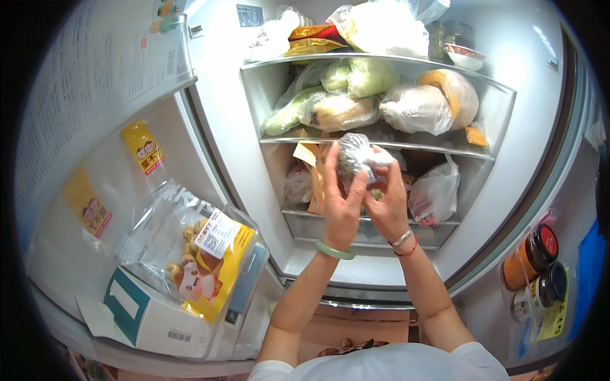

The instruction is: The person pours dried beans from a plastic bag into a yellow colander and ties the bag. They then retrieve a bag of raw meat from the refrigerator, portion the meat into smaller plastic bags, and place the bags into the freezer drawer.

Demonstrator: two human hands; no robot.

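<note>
A small knotted clear plastic bag (354,152) is held up between my two hands in front of the open fridge. My left hand (344,206) grips its left side, fingers curled round it and thumb in front. On the other side my right hand (389,202) pinches the whitish gathered plastic. What the bag contains cannot be made out. Right behind my hands, on the lower shelf, stand a brown paper package (316,198) and a bagged item (298,185). A white plastic bag (437,193) lies on the same shelf, to the right of my right hand.
Bagged green vegetables (349,76) and large wrapped produce (416,108) fill the middle shelf. Above sit bags, gold packets (316,41) and a bowl (464,56). The left door (222,149) carries a snack pouch (213,267) and box (143,311); the right door holds jars (529,257).
</note>
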